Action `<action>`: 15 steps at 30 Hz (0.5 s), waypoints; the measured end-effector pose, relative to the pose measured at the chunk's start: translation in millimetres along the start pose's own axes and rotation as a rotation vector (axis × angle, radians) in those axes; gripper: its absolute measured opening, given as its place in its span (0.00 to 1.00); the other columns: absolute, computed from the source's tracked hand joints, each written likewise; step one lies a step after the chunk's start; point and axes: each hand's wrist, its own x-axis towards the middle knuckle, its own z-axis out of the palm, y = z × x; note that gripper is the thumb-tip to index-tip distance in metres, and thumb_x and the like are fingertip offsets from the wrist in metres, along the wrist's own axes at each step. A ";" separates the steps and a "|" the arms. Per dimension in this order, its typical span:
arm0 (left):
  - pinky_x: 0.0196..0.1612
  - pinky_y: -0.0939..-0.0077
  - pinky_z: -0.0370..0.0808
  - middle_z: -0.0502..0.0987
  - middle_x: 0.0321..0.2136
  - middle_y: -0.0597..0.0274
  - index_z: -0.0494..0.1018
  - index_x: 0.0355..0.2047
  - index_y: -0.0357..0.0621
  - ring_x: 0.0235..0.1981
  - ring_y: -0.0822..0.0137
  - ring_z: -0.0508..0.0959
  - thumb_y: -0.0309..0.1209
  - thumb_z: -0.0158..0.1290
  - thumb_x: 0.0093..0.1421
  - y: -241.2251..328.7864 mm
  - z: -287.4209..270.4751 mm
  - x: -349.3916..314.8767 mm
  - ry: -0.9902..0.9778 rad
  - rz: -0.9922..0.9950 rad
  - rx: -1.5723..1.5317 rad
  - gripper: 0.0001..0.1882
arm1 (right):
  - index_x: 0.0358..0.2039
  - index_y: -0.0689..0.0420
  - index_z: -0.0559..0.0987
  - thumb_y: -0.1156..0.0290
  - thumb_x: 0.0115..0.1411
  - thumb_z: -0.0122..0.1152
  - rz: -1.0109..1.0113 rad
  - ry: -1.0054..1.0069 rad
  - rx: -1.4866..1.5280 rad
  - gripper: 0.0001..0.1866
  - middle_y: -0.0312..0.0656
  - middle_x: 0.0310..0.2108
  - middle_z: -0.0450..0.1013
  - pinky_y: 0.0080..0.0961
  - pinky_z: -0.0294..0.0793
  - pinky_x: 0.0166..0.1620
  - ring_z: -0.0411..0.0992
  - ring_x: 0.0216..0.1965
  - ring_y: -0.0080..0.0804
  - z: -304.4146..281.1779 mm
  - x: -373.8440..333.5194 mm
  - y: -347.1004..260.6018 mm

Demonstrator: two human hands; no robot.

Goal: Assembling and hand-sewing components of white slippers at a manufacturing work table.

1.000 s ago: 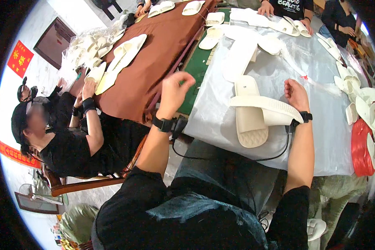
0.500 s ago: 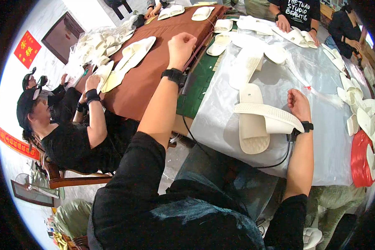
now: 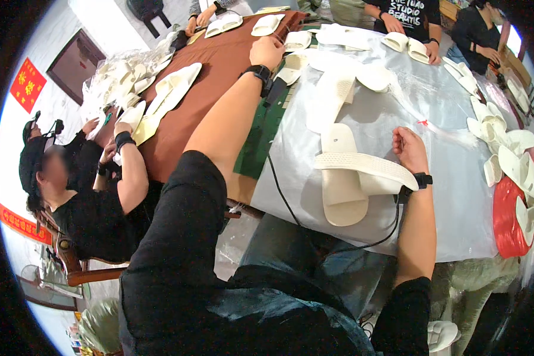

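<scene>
My left hand (image 3: 267,52) reaches far forward over the edge of the brown table, its fingers closed; what they grip, if anything, is hidden. A cream slide slipper (image 3: 292,69) lies just right of it. My right hand (image 3: 408,148) is curled above the plastic-covered table, with no object showing in its fingers. Close to its wrist, a cream slipper (image 3: 385,176) lies on its side across another cream slipper (image 3: 345,202) whose sole shows. A skein of white thread (image 3: 442,129) with a red tie lies beyond this hand.
A brown-covered table (image 3: 190,113) with slippers stands left, where a co-worker (image 3: 95,202) sits. More slippers (image 3: 498,130) and a red roll (image 3: 510,219) line the right edge. A person in black (image 3: 412,24) works opposite. A black cable (image 3: 279,196) hangs before me.
My left hand has moved forward and to the right, toward the slippers at the far table edge. My right hand stays by the crossed slippers. The whole view has shifted slightly.
</scene>
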 end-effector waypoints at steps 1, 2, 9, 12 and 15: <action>0.39 0.62 0.79 0.82 0.28 0.54 0.83 0.28 0.52 0.32 0.52 0.81 0.38 0.60 0.50 6.6 -2.2 5.3 0.024 0.033 -0.021 0.07 | 0.31 0.58 0.77 0.63 0.63 0.54 -0.002 -0.014 0.018 0.12 0.32 0.24 0.70 0.18 0.63 0.28 0.65 0.23 0.20 3.5 -0.6 -1.2; 0.38 0.64 0.78 0.82 0.27 0.54 0.83 0.28 0.50 0.31 0.54 0.81 0.38 0.61 0.50 15.2 -2.9 11.4 0.066 0.102 -0.043 0.08 | 0.30 0.58 0.77 0.63 0.62 0.54 0.012 -0.001 0.027 0.11 0.32 0.23 0.69 0.18 0.63 0.28 0.65 0.24 0.20 5.3 1.7 -0.5; 0.42 0.84 0.77 0.78 0.38 0.56 0.74 0.41 0.32 0.39 0.68 0.78 0.29 0.52 0.65 124.4 -3.0 57.9 -0.497 0.145 -1.537 0.11 | 0.31 0.58 0.78 0.65 0.61 0.55 0.008 -0.006 0.079 0.10 0.32 0.24 0.70 0.20 0.64 0.28 0.65 0.24 0.21 2.9 0.1 -4.8; 0.43 0.74 0.80 0.78 0.41 0.52 0.70 0.46 0.36 0.40 0.59 0.80 0.33 0.47 0.69 157.8 5.9 64.2 -0.844 0.111 -1.959 0.13 | 0.31 0.59 0.78 0.66 0.61 0.55 -0.008 -0.033 0.105 0.09 0.32 0.24 0.70 0.20 0.64 0.29 0.66 0.24 0.21 8.9 -0.6 -5.8; 0.43 0.79 0.79 0.78 0.39 0.53 0.69 0.45 0.35 0.41 0.62 0.79 0.30 0.47 0.68 198.1 25.4 37.2 -0.938 -0.068 -2.274 0.11 | 0.30 0.58 0.78 0.66 0.60 0.56 0.016 -0.018 0.101 0.09 0.33 0.24 0.70 0.20 0.64 0.28 0.66 0.24 0.21 12.1 3.4 -6.0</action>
